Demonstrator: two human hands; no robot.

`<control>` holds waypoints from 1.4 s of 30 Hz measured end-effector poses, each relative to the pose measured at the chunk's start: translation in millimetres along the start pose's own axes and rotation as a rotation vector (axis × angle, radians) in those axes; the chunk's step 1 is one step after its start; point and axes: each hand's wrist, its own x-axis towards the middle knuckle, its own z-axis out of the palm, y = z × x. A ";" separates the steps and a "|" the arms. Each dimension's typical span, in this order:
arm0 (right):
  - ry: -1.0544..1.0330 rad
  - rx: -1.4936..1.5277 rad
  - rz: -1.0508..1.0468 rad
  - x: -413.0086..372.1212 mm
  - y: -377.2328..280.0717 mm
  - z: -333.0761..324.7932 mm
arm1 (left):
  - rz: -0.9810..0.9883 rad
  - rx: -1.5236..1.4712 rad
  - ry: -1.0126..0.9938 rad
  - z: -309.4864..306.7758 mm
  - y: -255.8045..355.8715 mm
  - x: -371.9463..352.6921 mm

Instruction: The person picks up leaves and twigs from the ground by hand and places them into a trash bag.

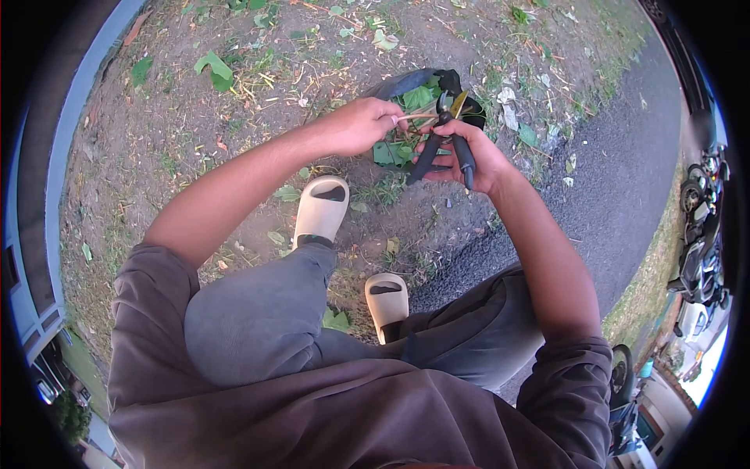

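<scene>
My left hand (373, 127) pinches a thin pale stem (418, 116) that runs right toward the pruning shears. My right hand (469, 160) holds the black-handled pruning shears (444, 129), their handles spread and their blades pointing up and away from me. Beneath both hands lies a dark bag (402, 82) with green leaves (418, 98) inside and around its mouth. The stem's right end is close to the shears; whether it lies between the blades I cannot tell.
My feet in beige slides (322, 209) rest on dirt ground strewn with leaves and dry bits. A dark asphalt strip (617, 164) runs along the right. Motorcycles (695, 258) stand at the far right, a building wall (35, 195) at the far left.
</scene>
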 end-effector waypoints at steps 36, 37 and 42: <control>0.826 -1.926 -0.536 -43.8 -34.2 -11.3 | -0.078 -0.264 0.061 -6.3 -13.5 6.8; 0.829 -1.925 -0.536 -43.6 -34.8 -10.2 | -0.066 -0.246 0.044 -6.0 -13.6 7.9; 0.784 -1.970 -0.692 -36.1 -30.7 2.7 | -0.031 -0.137 0.007 -2.6 -12.3 9.1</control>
